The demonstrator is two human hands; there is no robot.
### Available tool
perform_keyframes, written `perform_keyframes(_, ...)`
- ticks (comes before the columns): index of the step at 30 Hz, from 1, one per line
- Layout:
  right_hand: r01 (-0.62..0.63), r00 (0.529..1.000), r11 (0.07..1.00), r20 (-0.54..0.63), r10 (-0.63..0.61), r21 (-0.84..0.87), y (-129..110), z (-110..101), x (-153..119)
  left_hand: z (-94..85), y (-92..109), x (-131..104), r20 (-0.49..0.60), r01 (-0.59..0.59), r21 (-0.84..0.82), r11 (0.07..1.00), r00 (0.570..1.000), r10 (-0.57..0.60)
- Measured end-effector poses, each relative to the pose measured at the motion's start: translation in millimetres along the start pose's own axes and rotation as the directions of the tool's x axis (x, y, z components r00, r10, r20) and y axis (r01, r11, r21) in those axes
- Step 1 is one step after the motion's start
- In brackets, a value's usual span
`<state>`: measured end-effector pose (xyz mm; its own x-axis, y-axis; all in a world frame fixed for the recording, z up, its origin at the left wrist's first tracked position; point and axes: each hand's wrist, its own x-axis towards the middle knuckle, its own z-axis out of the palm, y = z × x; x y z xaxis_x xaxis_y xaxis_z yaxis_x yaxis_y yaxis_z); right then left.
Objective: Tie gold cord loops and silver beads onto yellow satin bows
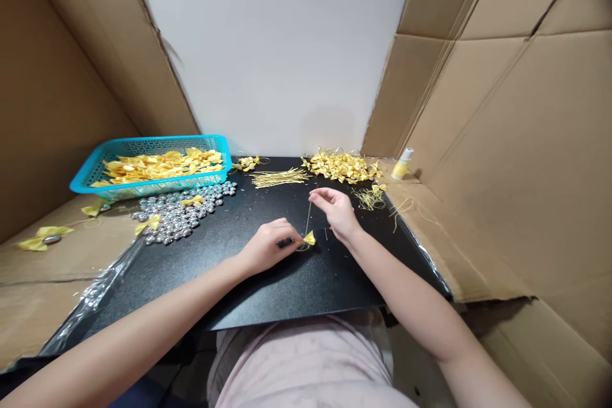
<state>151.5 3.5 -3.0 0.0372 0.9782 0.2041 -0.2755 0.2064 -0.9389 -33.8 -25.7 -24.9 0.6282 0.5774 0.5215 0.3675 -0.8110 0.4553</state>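
Near the middle of the black table, my left hand [273, 243] pinches a small yellow bow [310, 238], with a dark object partly hidden under its fingers. A thin string [308, 217] runs up from the bow to my right hand [333, 207], whose thumb and fingertips are closed on its upper end. A loop of yellow cord hangs under the bow. Beside my right hand a small orange-red item is mostly hidden. Cut yellow cords [280, 178] lie in a row beyond both hands.
Yellow pieces fill a blue basket [148, 189] at the back left; silver beads [176, 217] spread before it. Finished-looking bows [342, 166] are heaped at the back right, near loose threads [369, 199] and a small bottle [402, 164]. Cardboard walls [516, 140] flank the table [268, 293].
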Motion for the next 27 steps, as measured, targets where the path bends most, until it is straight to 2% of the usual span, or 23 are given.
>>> perform_keyframes(3,0.060,0.975,0.975,-0.223,-0.011,0.213,-16,-20,16,2.3,-1,0,0.055,0.086,-0.018,0.996,0.995,-0.085)
perform_keyframes(6,0.191,0.879,0.914,-0.476,0.002,0.358,-36,-51,33,0.5,-2,-1,0.114,0.177,-0.041,0.983,0.978,-0.172)
perform_keyframes(9,0.290,0.782,0.892,-0.624,-0.013,0.346,-49,-78,44,-1.9,-1,1,0.163,0.261,-0.090,0.961,0.956,-0.245)
perform_keyframes(11,0.308,0.755,0.896,-0.655,-0.025,0.321,-52,-87,47,-2.7,0,3,0.170,0.307,-0.130,0.943,0.944,-0.284)
perform_keyframes(20,0.276,0.797,0.871,-0.603,0.028,0.405,-50,-85,46,0.2,-1,2,0.206,0.430,-0.296,0.853,0.901,-0.383)
perform_keyframes(24,0.219,0.868,0.887,-0.496,0.013,0.406,-50,-76,42,2.2,-5,1,0.211,0.460,-0.399,0.793,0.888,-0.409)
perform_keyframes(27,0.172,0.906,0.895,-0.422,0.020,0.412,-48,-69,40,2.2,-5,3,0.191,0.486,-0.526,0.698,0.867,-0.460)
